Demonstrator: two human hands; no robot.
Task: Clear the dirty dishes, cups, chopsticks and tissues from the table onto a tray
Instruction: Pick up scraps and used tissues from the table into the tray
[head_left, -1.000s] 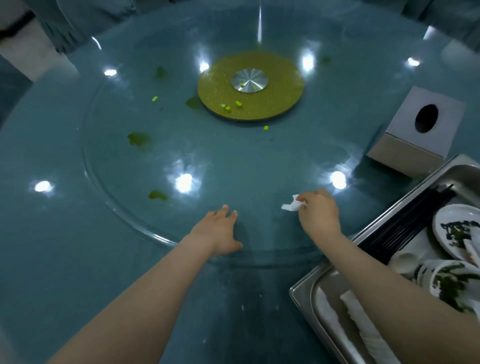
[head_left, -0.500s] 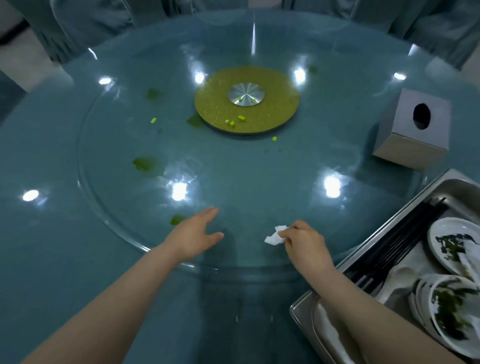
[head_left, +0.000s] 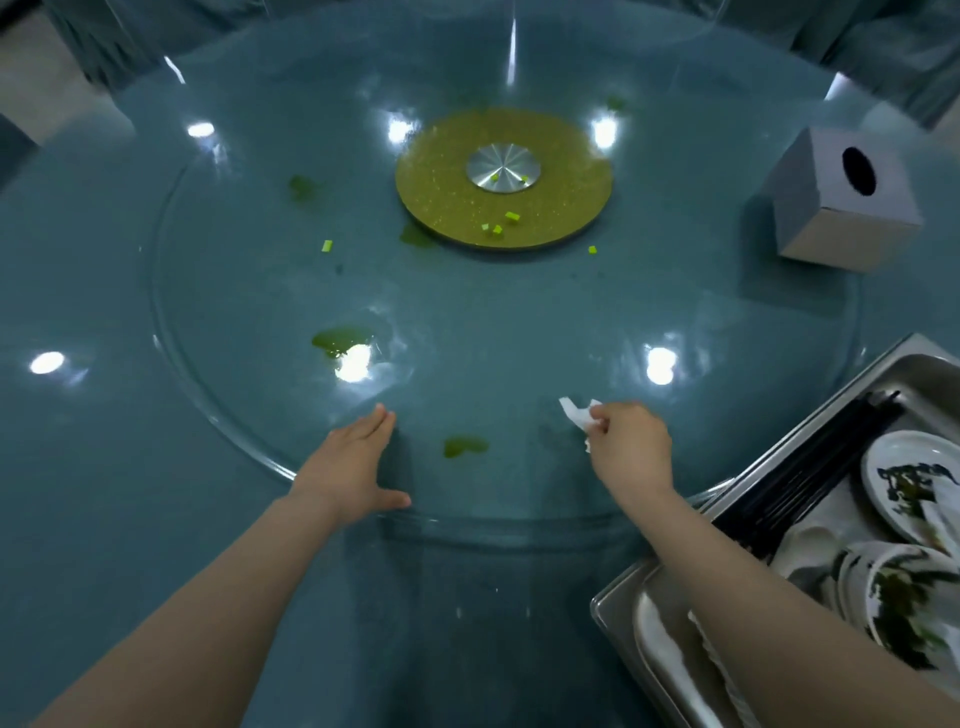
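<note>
The right hand (head_left: 631, 447) pinches a crumpled white tissue (head_left: 579, 415) just above the glass turntable (head_left: 519, 322) near the bench's front edge. The left hand (head_left: 353, 467) lies flat and released on the glass. The steel tray (head_left: 618, 603) holds chopsticks (head_left: 810, 467) and dirty dishes (head_left: 914, 478).

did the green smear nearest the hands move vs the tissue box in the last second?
Yes. The smear swung from left of the left hand to between both hands, toward the tray; the tissue box stayed put.
</note>
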